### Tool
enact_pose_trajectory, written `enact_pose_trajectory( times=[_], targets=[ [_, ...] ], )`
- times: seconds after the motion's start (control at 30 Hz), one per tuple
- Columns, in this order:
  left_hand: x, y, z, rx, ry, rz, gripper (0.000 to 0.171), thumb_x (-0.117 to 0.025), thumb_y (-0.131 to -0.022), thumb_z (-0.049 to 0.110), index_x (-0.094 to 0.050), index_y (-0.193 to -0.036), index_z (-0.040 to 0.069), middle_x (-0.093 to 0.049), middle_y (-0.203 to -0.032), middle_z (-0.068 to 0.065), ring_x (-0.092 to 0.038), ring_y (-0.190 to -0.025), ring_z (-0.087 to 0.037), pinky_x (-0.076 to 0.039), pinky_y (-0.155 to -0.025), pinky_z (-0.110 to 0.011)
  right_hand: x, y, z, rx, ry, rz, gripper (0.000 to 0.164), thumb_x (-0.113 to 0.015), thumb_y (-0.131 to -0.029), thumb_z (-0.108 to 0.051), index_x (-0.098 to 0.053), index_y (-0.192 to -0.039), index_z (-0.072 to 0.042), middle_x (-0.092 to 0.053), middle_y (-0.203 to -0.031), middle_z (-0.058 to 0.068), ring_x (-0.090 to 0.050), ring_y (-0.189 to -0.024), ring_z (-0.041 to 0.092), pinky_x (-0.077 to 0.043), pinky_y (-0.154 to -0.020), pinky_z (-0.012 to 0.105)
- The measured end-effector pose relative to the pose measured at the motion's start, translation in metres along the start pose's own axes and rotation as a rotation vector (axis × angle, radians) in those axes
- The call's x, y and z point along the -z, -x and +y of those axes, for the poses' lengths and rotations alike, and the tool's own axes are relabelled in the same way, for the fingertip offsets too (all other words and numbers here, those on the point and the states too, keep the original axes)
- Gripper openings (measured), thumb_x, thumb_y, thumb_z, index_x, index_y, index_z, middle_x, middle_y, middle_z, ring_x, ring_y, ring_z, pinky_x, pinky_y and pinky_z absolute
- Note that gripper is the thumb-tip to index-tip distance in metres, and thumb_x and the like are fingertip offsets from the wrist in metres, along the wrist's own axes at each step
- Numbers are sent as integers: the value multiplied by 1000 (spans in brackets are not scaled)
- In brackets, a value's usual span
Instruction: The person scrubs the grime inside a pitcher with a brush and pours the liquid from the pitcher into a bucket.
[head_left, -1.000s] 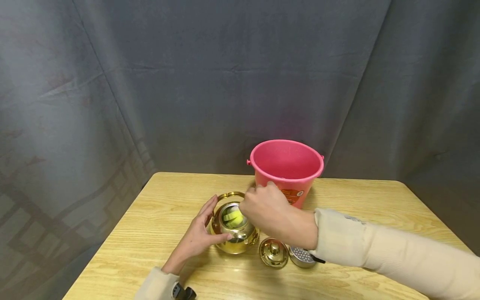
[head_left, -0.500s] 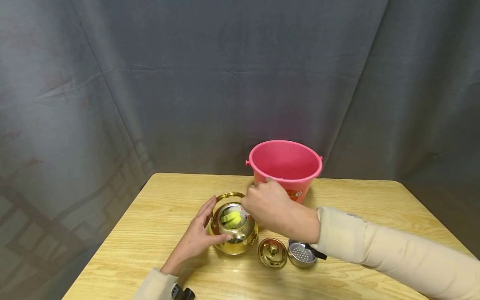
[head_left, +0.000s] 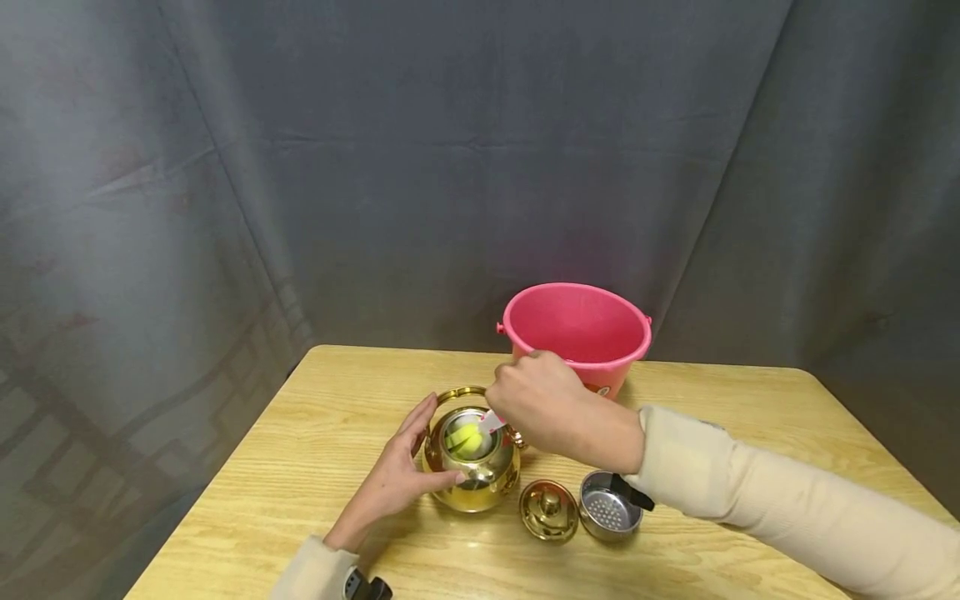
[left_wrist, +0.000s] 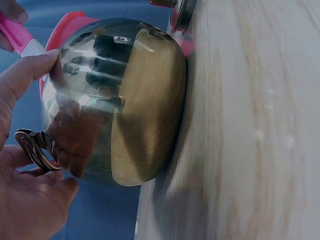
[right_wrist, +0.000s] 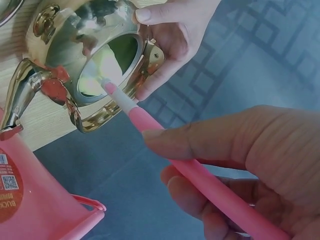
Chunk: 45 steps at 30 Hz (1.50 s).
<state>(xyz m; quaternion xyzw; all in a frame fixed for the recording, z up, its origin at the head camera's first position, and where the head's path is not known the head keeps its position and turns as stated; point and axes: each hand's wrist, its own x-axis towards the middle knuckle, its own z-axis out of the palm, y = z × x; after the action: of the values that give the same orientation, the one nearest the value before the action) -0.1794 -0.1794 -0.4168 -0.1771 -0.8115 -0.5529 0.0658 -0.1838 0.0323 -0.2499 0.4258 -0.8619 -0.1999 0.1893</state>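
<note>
A shiny gold kettle (head_left: 480, 493) stands on the table with its top uncovered and its hoop handle up. My left hand (head_left: 397, 467) grips its left side, thumb on the body by the opening and fingers by the handle's base. My right hand (head_left: 543, 404) holds a pink-handled sponge brush (right_wrist: 212, 187), thumb along the top and fingers curled beneath. The brush's yellow-green sponge head (head_left: 467, 438) is inside the kettle's mouth. In the right wrist view, the kettle's spout (right_wrist: 22, 92) points toward the bucket. The sponge's lower part is hidden inside the kettle.
Behind my right hand stands a pink bucket (head_left: 576, 321). A gold knobbed lid (head_left: 549, 514) lies right of the kettle, beside a steel strainer basket (head_left: 609, 510) with a perforated base. A grey curtain (head_left: 465, 183) hangs behind the wooden table (head_left: 360, 375).
My right hand has shifted slightly right and up, and more of the brush's white neck shows at the kettle's mouth. My left hand stays on the kettle.
</note>
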Motion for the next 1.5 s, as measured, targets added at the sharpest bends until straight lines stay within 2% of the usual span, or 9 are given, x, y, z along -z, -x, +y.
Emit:
enact_pose_trajectory(
  times=[0.17, 0.4, 0.93, 1.2, 1.5],
  targets=[
    [1, 0, 0, 1, 2, 4, 107, -89, -69, 21, -24, -153, 5, -17, -159, -1, -18, -143, -26, -18, -114, -41, 1, -1, 3, 7, -48, -19, 22, -72, -74, -2, -60, -64, -17, -54, -63, -1, -51, -50, 16, -52, -42, 32],
    [1, 1, 1, 4, 14, -3, 107, -89, -69, 19, -23, -153, 4, -16, -159, -1, -17, -143, -25, -18, -114, -40, 1, 0, 6, 20, -107, -72, 23, -69, -72, 3, -58, -65, -15, -53, -64, 0, -47, -50, 15, -49, -41, 29],
    [-1, -1, 0, -1, 3, -6, 107, -89, -69, 19, -22, -153, 2, -16, -159, -3, -17, -143, -27, -19, -114, -40, -2, 2, 13, 54, -171, -38, 26, -66, -72, 8, -57, -65, -15, -50, -63, -3, -44, -50, 12, -45, -42, 24],
    [-2, -1, -1, -3, 9, -4, 107, -88, -70, 18, -22, -153, 2, -16, -159, -4, -18, -143, -27, -19, -114, -40, -5, 0, 20, 98, -227, -20, 27, -68, -71, 8, -64, -66, -18, -48, -61, -6, -44, -51, 11, -44, -42, 22],
    [-2, 0, -2, -2, 8, 0, 107, -89, -69, 19, -24, -152, 2, -17, -159, -4, -19, -143, -27, -19, -114, -39, -9, -3, 27, 173, -266, 15, 33, -73, -69, 4, -56, -59, -23, -49, -61, -8, -43, -52, 11, -42, -44, 25]
  ],
)
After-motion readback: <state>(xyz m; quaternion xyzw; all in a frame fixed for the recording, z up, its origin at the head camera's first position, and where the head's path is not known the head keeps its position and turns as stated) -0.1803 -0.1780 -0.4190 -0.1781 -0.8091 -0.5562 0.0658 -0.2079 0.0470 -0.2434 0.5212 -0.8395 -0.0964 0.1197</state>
